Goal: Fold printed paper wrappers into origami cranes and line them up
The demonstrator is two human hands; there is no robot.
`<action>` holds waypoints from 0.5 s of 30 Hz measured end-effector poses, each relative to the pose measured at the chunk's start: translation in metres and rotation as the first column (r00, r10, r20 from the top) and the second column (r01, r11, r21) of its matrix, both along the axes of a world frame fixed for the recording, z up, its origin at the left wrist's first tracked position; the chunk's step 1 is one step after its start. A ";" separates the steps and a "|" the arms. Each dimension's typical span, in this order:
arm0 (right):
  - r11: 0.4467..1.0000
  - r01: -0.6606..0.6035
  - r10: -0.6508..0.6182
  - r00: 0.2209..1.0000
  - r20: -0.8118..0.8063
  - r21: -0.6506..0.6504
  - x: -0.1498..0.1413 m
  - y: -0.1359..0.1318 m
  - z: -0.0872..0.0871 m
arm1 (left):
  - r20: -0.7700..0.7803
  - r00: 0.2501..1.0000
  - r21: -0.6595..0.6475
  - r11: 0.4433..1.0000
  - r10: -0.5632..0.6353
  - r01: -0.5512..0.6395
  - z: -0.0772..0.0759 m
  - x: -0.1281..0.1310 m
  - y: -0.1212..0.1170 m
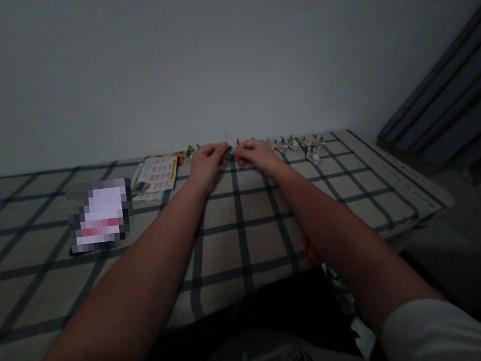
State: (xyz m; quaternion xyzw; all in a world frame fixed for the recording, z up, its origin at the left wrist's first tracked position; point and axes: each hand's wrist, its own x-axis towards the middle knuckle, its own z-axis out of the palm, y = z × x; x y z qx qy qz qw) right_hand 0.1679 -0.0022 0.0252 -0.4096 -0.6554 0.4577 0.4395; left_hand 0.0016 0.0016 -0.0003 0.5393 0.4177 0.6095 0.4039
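Both arms reach far forward over a checked cloth (246, 226). My left hand (206, 162) and my right hand (255, 155) meet at the far edge by the wall. Together they pinch a small folded paper figure (228, 146) between their fingertips. It stands in a row of similar folded paper figures (295, 143) lined along the wall. The figure is small and dim, so its shape is unclear.
Printed paper sheets (156, 175) lie left of my left hand. A blurred-out flat object (101, 215) rests further left on the cloth. The cloth's right edge (414, 184) drops to the floor. A dark slanted panel (453, 110) leans at the right. Paper scraps (345, 302) lie near my lap.
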 end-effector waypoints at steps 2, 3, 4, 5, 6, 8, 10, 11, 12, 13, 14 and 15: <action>1.000 -0.026 0.026 1.000 -0.018 -0.012 -0.001 0.001 -0.001 | -0.009 1.000 0.027 1.000 0.010 -0.009 -0.001 -0.002 0.002; 1.000 -0.030 0.029 0.999 -0.033 -0.010 -0.001 0.003 -0.002 | -0.015 1.000 0.039 0.999 0.013 -0.012 -0.001 -0.002 0.002; 1.000 -0.028 0.028 0.999 -0.045 0.001 -0.001 0.004 -0.004 | -0.027 0.999 0.050 0.999 0.017 -0.016 0.000 -0.003 0.002; 1.000 -0.022 0.023 0.998 -0.050 0.017 -0.001 0.006 -0.005 | -0.047 0.999 0.058 0.998 0.023 -0.020 0.000 -0.003 0.001; 0.999 -0.016 0.018 0.999 -0.049 0.037 -0.001 0.007 -0.006 | -0.069 0.997 0.060 0.998 0.033 -0.029 0.001 -0.003 -0.001; 0.998 -0.006 0.009 0.999 -0.038 0.069 0.000 0.008 -0.007 | -0.092 0.994 0.050 0.997 0.056 -0.052 0.003 -0.001 -0.004; 0.995 0.013 -0.011 1.000 -0.024 0.096 0.001 0.008 -0.006 | -0.054 0.996 0.021 0.998 0.064 -0.063 0.005 0.001 -0.006; 0.993 0.033 -0.032 0.999 -0.017 0.109 0.002 0.007 -0.005 | -0.018 0.998 0.004 0.998 0.056 -0.056 0.005 0.003 -0.007; 0.991 0.057 -0.056 0.998 -0.010 0.122 0.002 0.007 -0.004 | 0.021 0.999 -0.011 0.999 0.045 -0.045 0.005 0.003 -0.007; 0.988 0.079 -0.079 0.997 -0.003 0.133 0.003 0.006 -0.003 | 0.057 0.998 -0.023 0.999 0.033 -0.032 0.004 0.004 -0.006; 0.986 0.094 -0.095 0.995 0.002 0.140 0.003 0.005 -0.002 | 0.087 0.996 -0.035 0.999 0.021 -0.018 0.004 0.004 -0.005; 0.986 0.097 -0.099 0.995 0.004 0.139 0.003 0.005 -0.002 | 0.112 0.994 -0.043 0.999 0.011 -0.007 0.003 0.005 -0.004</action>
